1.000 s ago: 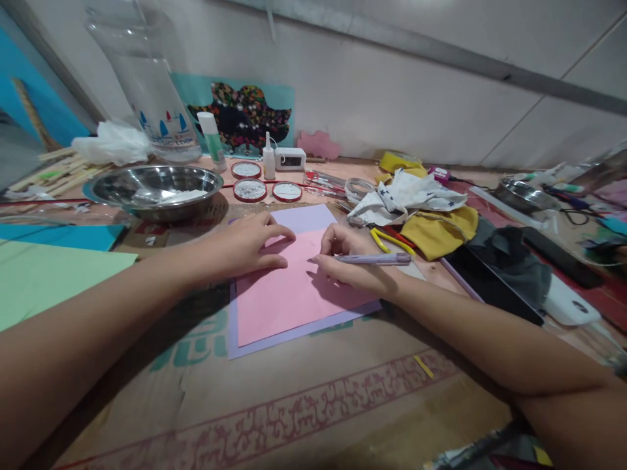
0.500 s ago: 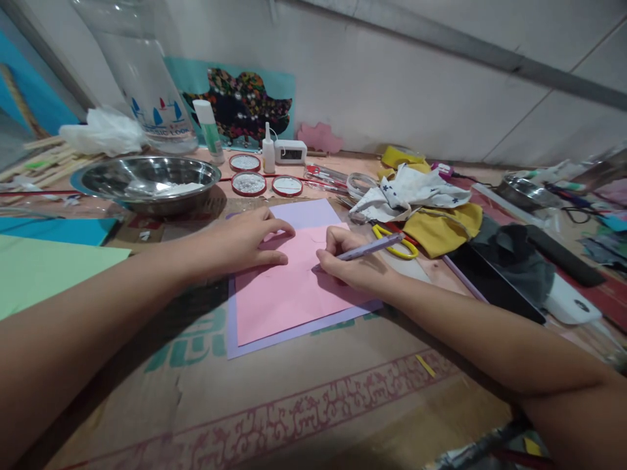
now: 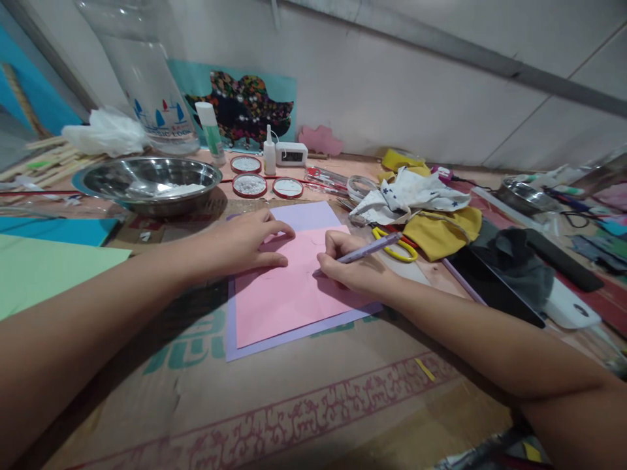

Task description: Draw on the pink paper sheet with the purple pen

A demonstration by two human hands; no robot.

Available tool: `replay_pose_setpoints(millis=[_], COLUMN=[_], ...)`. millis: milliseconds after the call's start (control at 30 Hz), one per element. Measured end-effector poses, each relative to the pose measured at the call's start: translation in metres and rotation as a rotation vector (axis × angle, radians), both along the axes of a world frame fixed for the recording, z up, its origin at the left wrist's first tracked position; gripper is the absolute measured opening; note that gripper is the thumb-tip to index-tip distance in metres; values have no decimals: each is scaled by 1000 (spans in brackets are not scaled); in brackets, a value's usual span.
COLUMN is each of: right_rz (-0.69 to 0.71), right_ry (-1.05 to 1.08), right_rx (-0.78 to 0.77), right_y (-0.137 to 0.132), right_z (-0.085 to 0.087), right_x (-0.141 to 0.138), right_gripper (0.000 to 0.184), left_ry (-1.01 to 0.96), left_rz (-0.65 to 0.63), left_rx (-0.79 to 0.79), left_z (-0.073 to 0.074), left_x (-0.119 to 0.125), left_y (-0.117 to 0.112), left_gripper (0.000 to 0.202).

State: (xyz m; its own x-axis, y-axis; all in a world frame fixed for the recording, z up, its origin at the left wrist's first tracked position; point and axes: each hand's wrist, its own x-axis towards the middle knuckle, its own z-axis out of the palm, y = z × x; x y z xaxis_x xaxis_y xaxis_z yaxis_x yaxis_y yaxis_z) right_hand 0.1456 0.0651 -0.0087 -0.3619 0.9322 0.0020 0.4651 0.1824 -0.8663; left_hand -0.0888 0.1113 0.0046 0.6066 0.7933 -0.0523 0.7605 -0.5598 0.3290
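A pink sheet of paper lies over a larger purple sheet on brown cardboard. My left hand rests on the upper left of the pink sheet, thumb and fingers apart, with nothing in it. In my right hand a pale purple pen is gripped, its tip on or just above the pink paper. Faint pencil-like lines show near the tip and near the sheet's upper edge. Part of the pink sheet is hidden under both hands.
Left stands a steel bowl; green paper lies nearer. Behind are a glue stick, red-rimmed dishes of beads and a small clock. Yellow-handled scissors, cloth scraps and a dark-screened phone are on the right.
The pen tip and my right hand have shifted very slightly on the pink sheet. My left hand stays put; the whole view has moved a little.
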Motion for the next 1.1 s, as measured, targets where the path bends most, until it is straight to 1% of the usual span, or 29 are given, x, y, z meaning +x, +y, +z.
replay_pose_setpoints(millis=[100,300,567,767,1100], right_rz=[3,-2,10,12,22], right_ry=[21,32,31,66,71], right_rx=[-24,-6,-66,-35,-99], right_y=[-1,0,-1,0,-2], right_z=[0,0,3,2,3], right_x=[0,-1,-2,-2,-2], right_gripper=[26,26,26,26,26], left_ry=[-1,-5,-2,-9,3], left_rz=[4,4,3,12,6], left_rx=[3,-2,7,-6,-6], left_z=[-1,-1,-2,-1,-2], left_x=[-1,-1,-1,-1,-1], left_y=[1,0,1,0,1], left_gripper=[60,59,59,60,59])
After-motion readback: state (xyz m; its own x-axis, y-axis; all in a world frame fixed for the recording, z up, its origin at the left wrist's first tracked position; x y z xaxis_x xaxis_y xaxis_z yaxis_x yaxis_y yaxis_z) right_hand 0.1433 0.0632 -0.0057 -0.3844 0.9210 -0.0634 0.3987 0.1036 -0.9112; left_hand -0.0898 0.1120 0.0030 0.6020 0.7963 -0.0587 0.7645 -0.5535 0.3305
